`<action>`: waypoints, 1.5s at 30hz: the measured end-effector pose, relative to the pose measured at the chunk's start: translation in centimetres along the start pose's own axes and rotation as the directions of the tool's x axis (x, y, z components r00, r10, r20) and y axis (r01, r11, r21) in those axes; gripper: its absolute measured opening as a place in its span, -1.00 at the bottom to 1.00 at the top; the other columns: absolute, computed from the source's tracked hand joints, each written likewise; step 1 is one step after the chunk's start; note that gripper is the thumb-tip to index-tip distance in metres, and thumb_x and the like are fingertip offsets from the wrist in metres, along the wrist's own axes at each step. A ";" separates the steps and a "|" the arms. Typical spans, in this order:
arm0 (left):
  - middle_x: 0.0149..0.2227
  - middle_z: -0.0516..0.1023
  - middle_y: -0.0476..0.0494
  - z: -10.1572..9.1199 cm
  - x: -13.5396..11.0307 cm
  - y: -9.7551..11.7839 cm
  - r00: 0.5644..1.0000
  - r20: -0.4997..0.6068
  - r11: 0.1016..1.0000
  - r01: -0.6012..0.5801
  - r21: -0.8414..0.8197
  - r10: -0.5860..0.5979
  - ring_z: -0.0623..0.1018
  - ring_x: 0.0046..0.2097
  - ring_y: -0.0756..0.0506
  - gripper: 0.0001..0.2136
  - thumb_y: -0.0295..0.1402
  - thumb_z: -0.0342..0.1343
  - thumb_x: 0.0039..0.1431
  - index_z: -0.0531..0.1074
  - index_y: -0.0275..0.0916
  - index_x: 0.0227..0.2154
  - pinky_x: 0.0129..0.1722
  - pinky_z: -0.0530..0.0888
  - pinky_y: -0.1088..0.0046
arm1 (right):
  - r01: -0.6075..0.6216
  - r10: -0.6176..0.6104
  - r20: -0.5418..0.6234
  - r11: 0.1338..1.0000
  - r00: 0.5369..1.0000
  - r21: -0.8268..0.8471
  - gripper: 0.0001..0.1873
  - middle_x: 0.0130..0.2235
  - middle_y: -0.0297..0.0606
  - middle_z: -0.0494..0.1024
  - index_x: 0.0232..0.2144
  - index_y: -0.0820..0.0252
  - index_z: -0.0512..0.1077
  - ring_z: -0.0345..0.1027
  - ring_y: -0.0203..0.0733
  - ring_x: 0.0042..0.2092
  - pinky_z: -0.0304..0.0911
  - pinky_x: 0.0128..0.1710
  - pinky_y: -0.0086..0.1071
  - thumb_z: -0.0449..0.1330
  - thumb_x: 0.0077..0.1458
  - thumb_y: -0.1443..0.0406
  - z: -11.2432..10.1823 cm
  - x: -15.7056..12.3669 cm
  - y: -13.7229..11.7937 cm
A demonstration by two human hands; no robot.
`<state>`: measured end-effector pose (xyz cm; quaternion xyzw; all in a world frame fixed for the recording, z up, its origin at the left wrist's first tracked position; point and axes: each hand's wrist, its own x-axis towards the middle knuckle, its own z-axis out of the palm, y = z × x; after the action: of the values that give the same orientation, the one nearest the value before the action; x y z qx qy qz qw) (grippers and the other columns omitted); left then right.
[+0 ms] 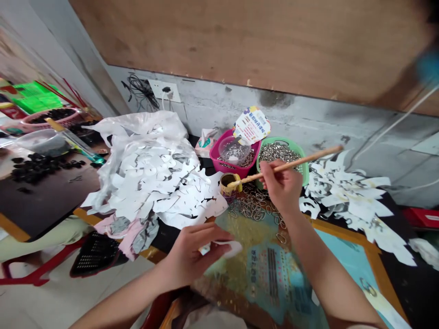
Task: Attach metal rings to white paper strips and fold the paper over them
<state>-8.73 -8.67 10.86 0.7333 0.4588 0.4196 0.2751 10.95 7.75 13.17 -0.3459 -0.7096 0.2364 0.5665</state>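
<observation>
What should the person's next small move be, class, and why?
Probably bring the tip of the stick across to the white piece. The right hand grips the stick with its tip at the rim of the pot, while the left hand holds the piece out in front, apart from the stick.

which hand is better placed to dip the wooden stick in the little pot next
The right hand, probably: it holds the wooden stick, whose tip is at the small pot. The left hand holds a white piece, away from the pot.
</observation>
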 end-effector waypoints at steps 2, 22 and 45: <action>-0.38 0.59 -0.08 1.6 0.2 1.0 0.982 -0.009 0.954 0.180 -0.242 -0.188 0.58 -0.46 0.00 -0.91 -0.34 0.17 0.26 0.50 -0.20 -0.22 -0.45 0.52 0.54 | -0.107 0.112 -0.066 0.991 0.992 0.080 -0.67 -0.63 -0.40 0.45 -0.48 0.22 0.47 0.27 -0.40 -0.65 0.15 -0.68 -0.52 0.24 0.21 0.12 -1.1 -0.5 0.3; 0.03 0.45 -0.30 10.2 -1.1 -8.2 0.997 -0.071 0.931 0.054 0.362 -0.030 0.44 0.11 -0.26 -0.78 -0.44 -0.01 0.30 0.39 -0.23 -0.03 0.08 0.45 0.04 | -0.476 0.504 -0.127 0.857 0.854 0.198 -0.83 -0.43 -0.15 0.65 -0.37 0.21 0.63 0.51 -0.13 -0.57 0.49 -0.60 -0.32 0.36 0.05 0.21 -12.4 -17.4 3.4; 0.15 0.45 -0.40 13.1 -7.9 -3.4 0.951 0.308 0.878 -0.145 0.456 -0.003 0.40 0.22 -0.38 -0.64 -0.41 0.07 0.06 0.45 -0.30 -0.04 0.29 0.22 -0.15 | 0.196 -0.086 0.421 0.955 0.903 -0.224 -0.70 -0.13 -0.12 0.61 -0.08 0.14 0.52 0.55 -0.11 -0.13 0.54 -0.15 -0.30 0.14 0.18 0.44 -9.0 -20.8 -0.7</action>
<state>-0.64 -14.62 -1.19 0.8496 0.4728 0.1887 0.1383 21.94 -8.98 2.57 -0.3078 -0.8600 0.1657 0.3717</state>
